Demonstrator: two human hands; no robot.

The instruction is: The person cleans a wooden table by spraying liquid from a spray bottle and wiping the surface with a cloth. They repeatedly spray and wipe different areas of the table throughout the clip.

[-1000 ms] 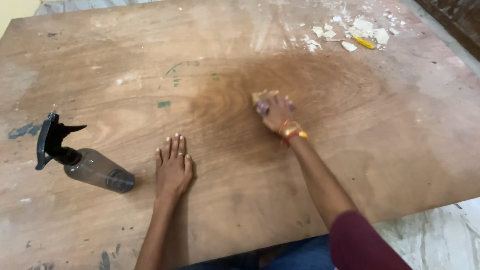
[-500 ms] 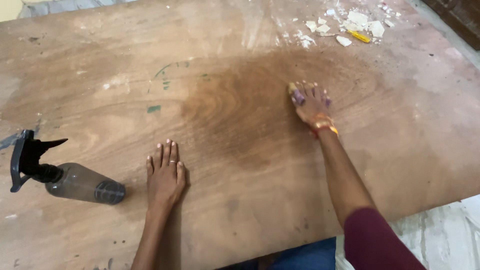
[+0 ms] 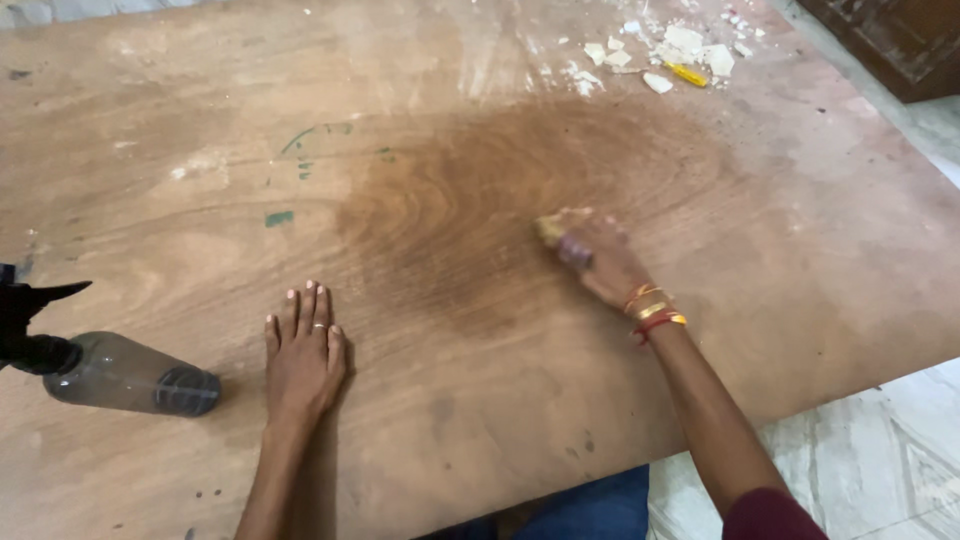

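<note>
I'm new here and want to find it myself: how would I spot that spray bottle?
Start at the big wooden board and go to its near left edge. Just left of the flat left hand lies the spray bottle, on its side. It is the only smoky-clear plastic thing there, with a black trigger head.

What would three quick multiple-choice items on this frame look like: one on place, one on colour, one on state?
1. Where does the spray bottle lie?
A. Beside the left hand
B. Beside the right hand
C. Among the white chips

2. What colour is the bottle's trigger head?
A. White
B. Black
C. Yellow

3. How is the left hand?
A. Gripping the bottle
B. Raised off the board
C. Flat on the board, fingers spread

Key: 1 A, the bottle lies on its side just outside that hand. 2 B, the head is black on a grey body. 3 C, the palm is down and holds nothing.
</note>
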